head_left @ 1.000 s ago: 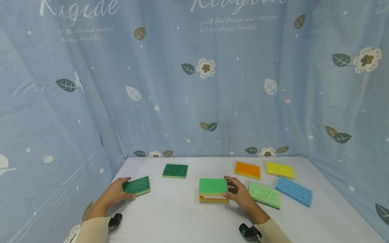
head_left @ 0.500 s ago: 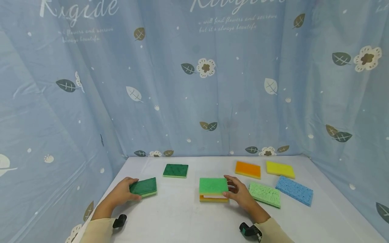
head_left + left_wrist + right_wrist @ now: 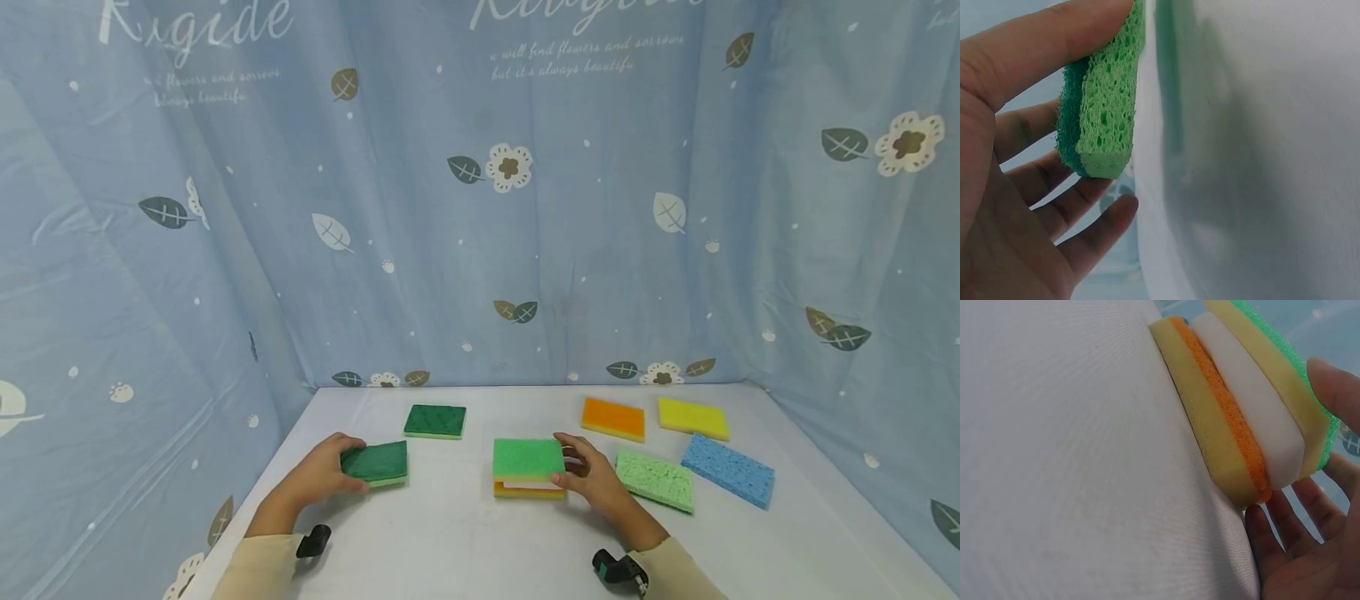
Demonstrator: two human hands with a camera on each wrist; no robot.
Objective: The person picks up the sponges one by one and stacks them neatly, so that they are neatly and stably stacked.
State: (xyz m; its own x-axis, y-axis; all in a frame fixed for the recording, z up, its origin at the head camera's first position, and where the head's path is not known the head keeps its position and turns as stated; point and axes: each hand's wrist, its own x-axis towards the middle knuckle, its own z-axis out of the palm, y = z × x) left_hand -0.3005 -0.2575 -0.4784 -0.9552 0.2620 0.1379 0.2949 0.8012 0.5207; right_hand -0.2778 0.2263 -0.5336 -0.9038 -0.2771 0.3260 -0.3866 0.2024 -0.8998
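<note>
My left hand (image 3: 321, 472) pinches a dark green scouring sponge (image 3: 382, 462) by its left end, thumb on the near side and fingers on the far side. In the left wrist view, the light green porous layer of this sponge (image 3: 1109, 94) faces the white tabletop, close over it. My right hand (image 3: 596, 479) grips the right end of a bright green and yellow sponge (image 3: 527, 457), the top of a stack. Beneath it are a white sponge (image 3: 1250, 403) and an orange and yellow sponge (image 3: 1207, 419), with my fingertips close by their ends.
Behind my left hand lies another dark green sponge (image 3: 435, 421). On the right are an orange sponge (image 3: 613, 417), a yellow sponge (image 3: 693, 417), a light green sponge (image 3: 655, 478) and a blue sponge (image 3: 729, 470). A blue patterned curtain (image 3: 480, 250) surrounds the white table (image 3: 450, 550).
My left hand has moved right with the dark green sponge, closer to the stack, and the sponge has turned a little straighter. My right hand and the stack have stayed in place.
</note>
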